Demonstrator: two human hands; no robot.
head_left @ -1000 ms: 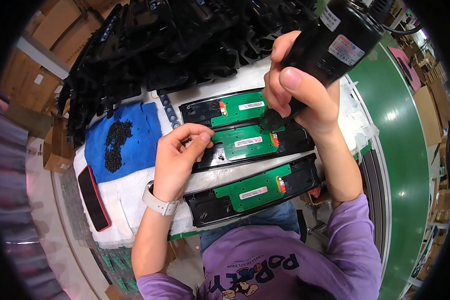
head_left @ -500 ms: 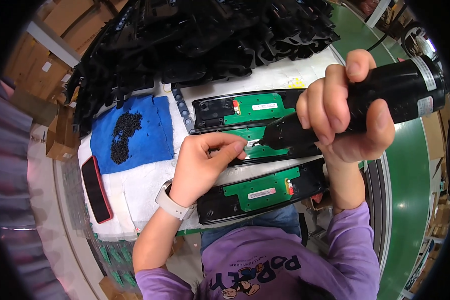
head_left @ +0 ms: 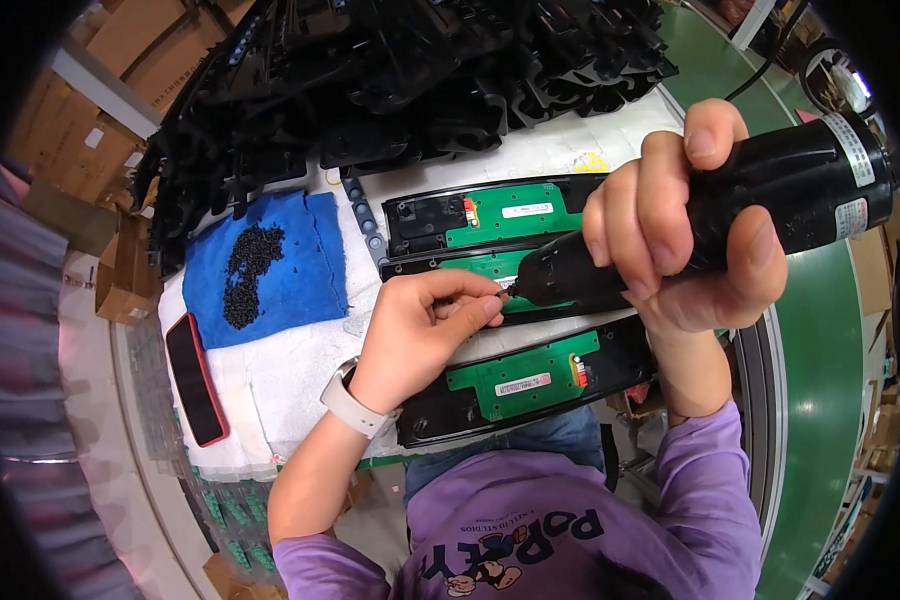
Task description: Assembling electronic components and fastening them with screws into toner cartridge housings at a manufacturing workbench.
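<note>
My right hand (head_left: 680, 220) is wrapped round a black electric screwdriver (head_left: 800, 180), held nearly level with its nose pointing left. At its tip, my left hand (head_left: 435, 325) pinches a tiny dark piece between thumb and forefinger, which looks like a small black screw (head_left: 504, 294). Both hands are over the middle black panel (head_left: 420, 268), whose green circuit board (head_left: 490, 265) is partly covered by the tool and fingers. A second black panel with a green board (head_left: 470, 215) lies beyond it, and a third (head_left: 530, 385) lies nearer me.
On the left, a blue cloth (head_left: 315, 250) bears a heap of small black screws (head_left: 250, 275). A red-edged phone (head_left: 197, 380) lies at the table's left edge. Black plastic parts (head_left: 400, 90) are piled across the back. A dark button strip (head_left: 363, 215) lies beside the panels.
My left hand has shifted slightly right, its fingertips now at the screwdriver's tip. The screwdriver has moved slightly left in my right hand. The panels have hardly moved.
</note>
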